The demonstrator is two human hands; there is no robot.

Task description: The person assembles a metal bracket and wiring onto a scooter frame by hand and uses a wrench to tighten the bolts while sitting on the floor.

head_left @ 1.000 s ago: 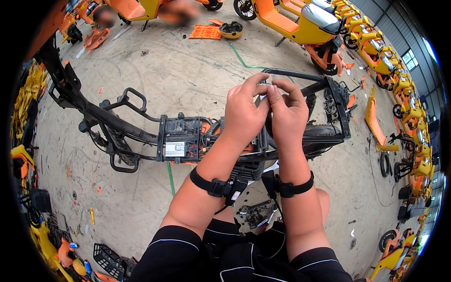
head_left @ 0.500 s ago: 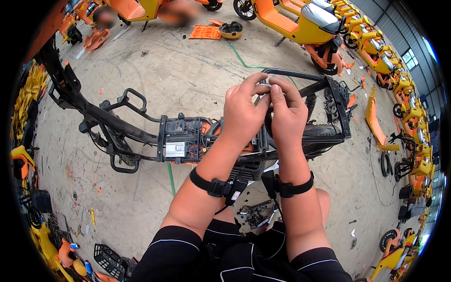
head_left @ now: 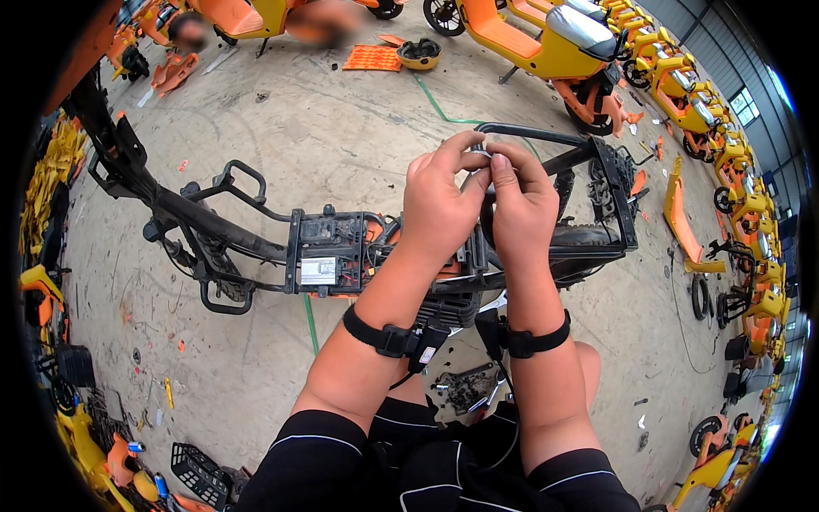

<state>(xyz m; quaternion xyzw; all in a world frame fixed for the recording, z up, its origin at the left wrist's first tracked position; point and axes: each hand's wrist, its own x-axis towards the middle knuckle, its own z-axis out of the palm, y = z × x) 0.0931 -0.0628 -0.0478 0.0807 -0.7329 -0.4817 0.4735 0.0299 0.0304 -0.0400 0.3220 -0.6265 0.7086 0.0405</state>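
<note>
Both of my hands are raised above the rear part of a stripped black scooter frame [head_left: 570,249], their fingertips meeting. My left hand [head_left: 444,192] pinches a small silvery metal piece [head_left: 481,154], mostly covered by the fingers, so its kind cannot be made out. The thumb and fingers of my right hand [head_left: 525,200] close on the same piece from the other side. Under my left forearm lies the frame's open middle bay, with wiring and a silver box-shaped controller [head_left: 319,271]. A black strap with a small device sits around each forearm.
Between my legs, a tray of small dark fasteners and tools [head_left: 467,391] rests on the floor. Yellow and orange scooters [head_left: 546,43] stand ahead and along the right. A yellow helmet [head_left: 420,55] lies beyond the frame. Loose orange panels [head_left: 679,218] and a black crate [head_left: 198,471] lie about.
Hardly anything differs. My fingers shift very slightly around the small metal piece, and my left forearm moves a touch to the left.
</note>
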